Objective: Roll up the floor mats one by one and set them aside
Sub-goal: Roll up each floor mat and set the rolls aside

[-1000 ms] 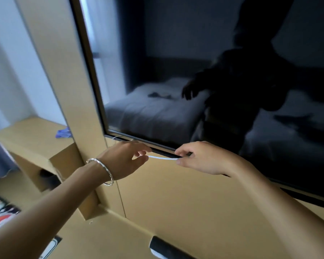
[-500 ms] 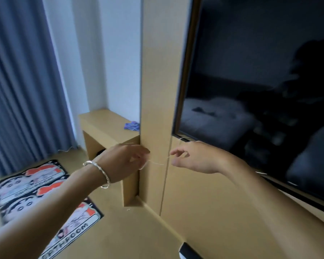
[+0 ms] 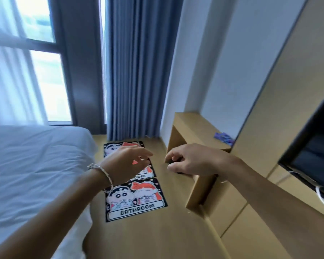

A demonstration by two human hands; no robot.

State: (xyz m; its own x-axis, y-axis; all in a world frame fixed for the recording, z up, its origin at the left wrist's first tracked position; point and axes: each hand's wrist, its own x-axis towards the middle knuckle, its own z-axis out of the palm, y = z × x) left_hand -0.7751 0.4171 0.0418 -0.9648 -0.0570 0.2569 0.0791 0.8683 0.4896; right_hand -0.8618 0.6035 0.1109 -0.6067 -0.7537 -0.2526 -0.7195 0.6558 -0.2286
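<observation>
The view has swung away from the television (image 3: pixel 310 152) and down to the floor. The thin white strand that the two hands stretched between them a moment ago no longer shows. The left hand (image 3: pixel 127 161) hovers with its fingers loosely spread and nothing visible in it. The right hand (image 3: pixel 193 161) hangs just beside it with fingers curled and thumb tucked close; whether it is pinching the strand I cannot tell. Both are in the air, well clear of the mats.

That suggests the side business at the screen is over and the mats are next, though no rolling has begun. The cartoon mats lie flat in a row on the wooden floor between the bed (image 3: pixel 36 165) and the desk (image 3: pixel 191 126). The nearest mat (image 3: pixel 135 200), lettered BATHROOM, is in full view, while the farther mats (image 3: pixel 112 146) are partly hidden by the left hand.

No bin or basket is in view. The desk carries a small purple-blue object (image 3: pixel 223 138) on its top, and the open recess underneath is too dark to read.
</observation>
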